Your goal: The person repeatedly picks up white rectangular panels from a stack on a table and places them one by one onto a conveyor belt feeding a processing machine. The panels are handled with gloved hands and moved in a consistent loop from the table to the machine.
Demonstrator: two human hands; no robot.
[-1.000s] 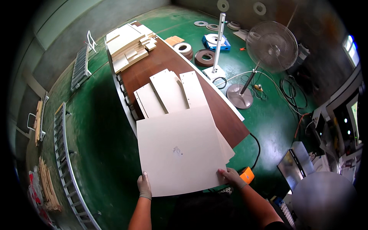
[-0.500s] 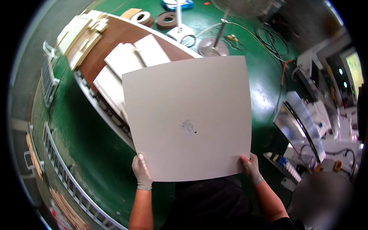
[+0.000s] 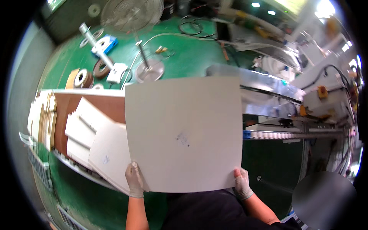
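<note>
A large square off-white panel (image 3: 184, 111) is held out flat in front of my body, with a small printed label near its middle. My left hand (image 3: 134, 181), in a pale glove with bare fingertips or thumb hard to make out, grips its near left corner, thumb on top. At the near right corner my right hand (image 3: 241, 183), gloved too, pinches the edge with its thumb on top. The other fingers of both hands are hidden under the panel. Just left of it, more white panels (image 3: 109, 147) lie overlapping on a brown-topped table (image 3: 63, 115).
Narrow strips (image 3: 48, 119) lie at the table's left end. Beyond stand a pedestal fan (image 3: 147, 71) and rolls of edge tape (image 3: 82, 78) on the green floor. To the right is a machine with a roller rail (image 3: 283, 135) and a clear plastic-looking cover (image 3: 268, 103).
My view has turned right, so the table and fan sit further left and the machine's roller rail shows beside the panel. Both hands keep their hold on the panel.
</note>
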